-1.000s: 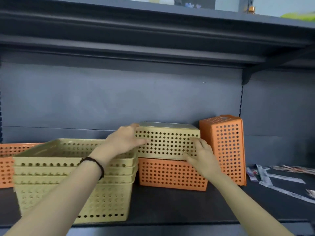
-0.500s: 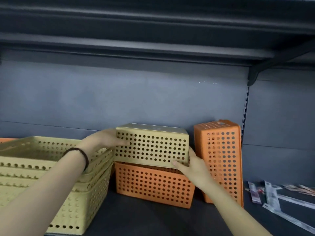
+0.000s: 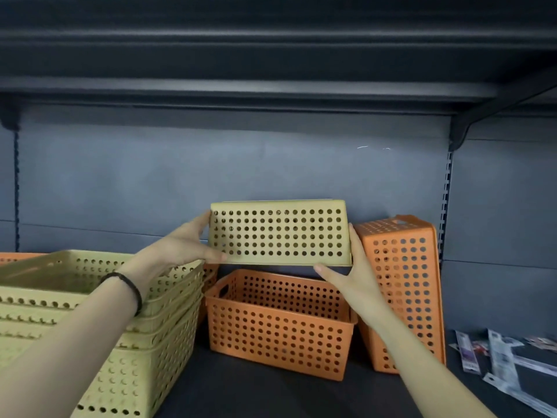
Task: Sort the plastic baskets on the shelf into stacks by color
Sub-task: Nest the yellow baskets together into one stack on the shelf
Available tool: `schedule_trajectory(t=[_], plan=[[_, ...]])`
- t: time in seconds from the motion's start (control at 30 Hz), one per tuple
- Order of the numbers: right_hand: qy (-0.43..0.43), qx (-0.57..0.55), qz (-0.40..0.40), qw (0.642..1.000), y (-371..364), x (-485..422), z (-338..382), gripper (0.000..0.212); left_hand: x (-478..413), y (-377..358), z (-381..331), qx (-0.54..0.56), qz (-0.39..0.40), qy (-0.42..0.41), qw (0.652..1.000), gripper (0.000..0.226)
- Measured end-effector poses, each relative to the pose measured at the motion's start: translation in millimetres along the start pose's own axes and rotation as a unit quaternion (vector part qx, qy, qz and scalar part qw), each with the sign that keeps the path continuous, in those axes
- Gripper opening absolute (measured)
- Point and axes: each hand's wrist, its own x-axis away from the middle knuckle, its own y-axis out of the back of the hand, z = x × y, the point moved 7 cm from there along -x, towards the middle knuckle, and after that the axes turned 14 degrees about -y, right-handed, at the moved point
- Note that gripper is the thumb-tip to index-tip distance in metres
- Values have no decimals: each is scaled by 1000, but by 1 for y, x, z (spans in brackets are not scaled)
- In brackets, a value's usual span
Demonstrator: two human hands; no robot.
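Both hands hold a yellow perforated basket (image 3: 278, 232) upside down in the air. My left hand (image 3: 184, 247) grips its left end and my right hand (image 3: 351, 274) its right end. Directly below it an orange basket (image 3: 280, 327) stands upright and empty on the shelf. A second orange basket (image 3: 404, 285) stands on its end just to the right, behind my right hand. At the left is a stack of nested yellow baskets (image 3: 120, 324). Part of another orange basket (image 3: 18, 257) shows behind that stack at the far left.
The dark shelf board (image 3: 271, 396) has bare room in front of the orange baskets. Several flat packaged items (image 3: 506, 363) lie on it at the right. The upper shelf (image 3: 271, 55) hangs close overhead, with a bracket (image 3: 464, 128) at the right.
The yellow basket was resting on the orange basket; both hands have closed on its ends and raised it clear. The orange basket's inside now shows.
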Motion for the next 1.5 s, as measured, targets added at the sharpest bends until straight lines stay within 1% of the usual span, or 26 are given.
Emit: schedule_trajectory(t=[0.07, 0.13, 0.2, 0.4, 0.47, 0.57, 0.63, 0.7, 0.83, 0.9, 1.0, 1.07, 1.13, 1.23, 1.3, 1.33, 1.4, 1.43, 1.5], plan=[[3, -23, -15, 1000, 3, -4, 3, 91, 0, 4, -11, 23, -33, -36, 999, 104], [16, -45, -31, 998, 8, -7, 9, 83, 2, 11, -24, 72, -101, -75, 989, 106], [32, -63, -42, 997, 12, -11, 18, 78, 5, 19, -34, 99, -161, -111, 976, 105], [61, -92, -57, 992, 19, -20, 42, 73, 14, 31, -61, 115, -208, -192, 952, 105], [56, -118, -60, 990, 23, -22, 46, 71, 16, 38, -69, 118, -236, -214, 941, 98], [47, -153, -62, 985, 25, -23, 51, 59, 21, 49, -82, 116, -272, -247, 923, 85], [47, -167, -58, 983, 26, -21, 56, 52, 25, 55, -93, 109, -282, -267, 915, 76], [44, -176, -44, 982, 26, -19, 58, 53, 31, 60, -104, 97, -280, -291, 910, 69], [31, -189, -11, 981, 20, -12, 62, 83, 43, 72, -106, 80, -271, -313, 907, 44], [19, -214, -3, 977, 12, -10, 65, 83, 44, 78, -94, 97, -248, -294, 918, 35], [-17, -244, 9, 969, -4, -11, 70, 85, 48, 84, -76, 191, -208, -259, 924, 24], [-22, -256, 39, 966, -20, -7, 78, 83, 52, 94, -69, 228, -205, -237, 922, 15], [-21, -253, 48, 966, -36, -5, 86, 75, 58, 109, -63, 231, -215, -223, 922, 12], [-47, -280, 41, 958, -61, -5, 96, 57, 69, 139, -54, 201, -230, -207, 929, 11], [-71, -287, 41, 954, -79, -5, 106, 48, 79, 157, -50, 181, -216, -218, 934, 10], [-90, -290, 39, 952, -88, -5, 108, 46, 84, 165, -50, 175, -196, -232, 936, 21], [-112, -310, 48, 943, -104, -5, 115, 42, 95, 179, -46, 152, -152, -255, 943, 52], [-108, -333, 57, 935, -111, -5, 120, 39, 102, 184, -44, 145, -130, -262, 945, 59], [-112, -385, 70, 913, -125, -2, 128, 30, 111, 196, -28, 137, -123, -239, 953, 52]])
